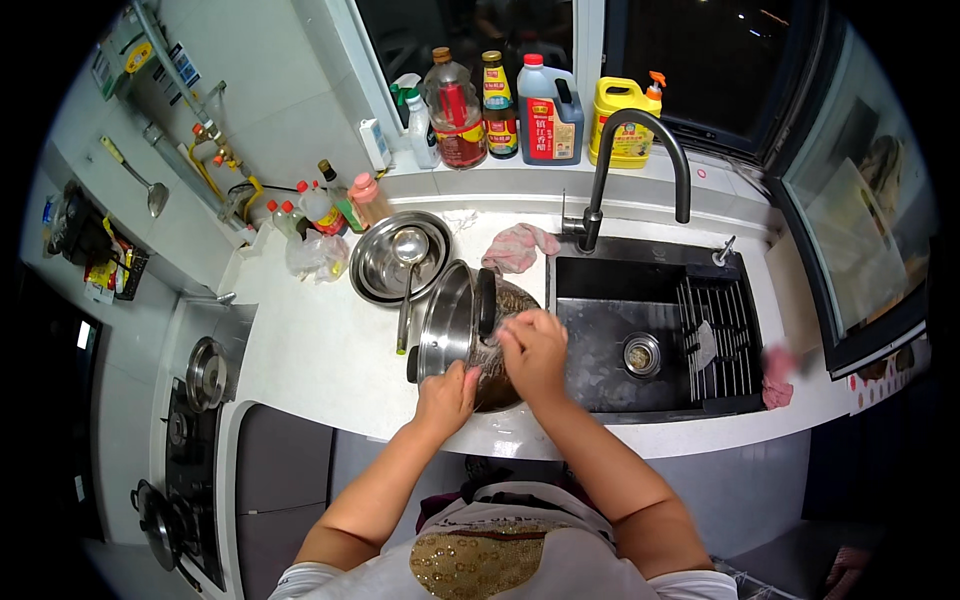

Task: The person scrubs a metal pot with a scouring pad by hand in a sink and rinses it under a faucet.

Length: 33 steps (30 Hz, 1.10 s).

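Observation:
A stainless steel pot (446, 322) with black handles lies tilted on the white counter, left of the sink. My left hand (445, 405) is closed on its near edge, thumb and fingers gripping the metal. Against the pot's shiny right part, my right hand (536, 352) is closed, its fingers bent together. Something greyish shows under those fingers, too blurred to name. One black pot handle (487, 302) stands up just beyond my right fingers. Beside the pot, a ladle (408, 250) rests across a steel bowl (372, 262), its handle toward me.
On the right, a black sink (610, 400) holds a drying rack (712, 340) under a dark faucet (600, 180). A pink cloth (520, 247) lies behind the pot. Bottles (550, 125) line the windowsill. A plastic bag (318, 258) sits left; a stove (190, 470) is farther left.

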Motion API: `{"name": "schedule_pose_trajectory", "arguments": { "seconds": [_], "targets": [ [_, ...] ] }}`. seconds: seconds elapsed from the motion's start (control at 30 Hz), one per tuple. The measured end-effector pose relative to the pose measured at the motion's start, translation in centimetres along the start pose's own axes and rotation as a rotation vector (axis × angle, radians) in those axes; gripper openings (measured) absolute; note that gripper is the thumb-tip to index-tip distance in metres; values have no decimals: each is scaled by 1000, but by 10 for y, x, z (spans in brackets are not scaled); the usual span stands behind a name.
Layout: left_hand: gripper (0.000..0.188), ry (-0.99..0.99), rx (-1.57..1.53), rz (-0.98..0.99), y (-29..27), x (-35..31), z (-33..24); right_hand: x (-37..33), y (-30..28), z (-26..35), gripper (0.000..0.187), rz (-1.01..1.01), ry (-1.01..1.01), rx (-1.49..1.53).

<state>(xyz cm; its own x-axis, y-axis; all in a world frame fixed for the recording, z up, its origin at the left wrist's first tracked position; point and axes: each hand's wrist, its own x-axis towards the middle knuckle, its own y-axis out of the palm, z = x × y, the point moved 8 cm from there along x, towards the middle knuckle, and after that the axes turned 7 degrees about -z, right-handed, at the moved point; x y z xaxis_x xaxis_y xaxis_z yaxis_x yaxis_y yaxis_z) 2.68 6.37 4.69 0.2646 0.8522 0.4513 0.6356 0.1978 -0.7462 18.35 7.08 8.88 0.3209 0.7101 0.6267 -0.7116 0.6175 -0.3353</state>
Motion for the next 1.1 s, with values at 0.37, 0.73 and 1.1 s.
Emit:
{"name": "schedule_pose_trajectory", "arguments": {
  "seconds": [0.37,0.73,1.1],
  "targets": [
    [25,-55,-40,-11,5,1,0,-9,-2,2,13,-13,71,99],
    [26,-88,-16,-9,3,15,-3,-4,3,7,11,-56,-1,81],
    [27,-71,-2,-30,-1,10,-2,4,6,-11,14,-118,55,12]
  ]
}}
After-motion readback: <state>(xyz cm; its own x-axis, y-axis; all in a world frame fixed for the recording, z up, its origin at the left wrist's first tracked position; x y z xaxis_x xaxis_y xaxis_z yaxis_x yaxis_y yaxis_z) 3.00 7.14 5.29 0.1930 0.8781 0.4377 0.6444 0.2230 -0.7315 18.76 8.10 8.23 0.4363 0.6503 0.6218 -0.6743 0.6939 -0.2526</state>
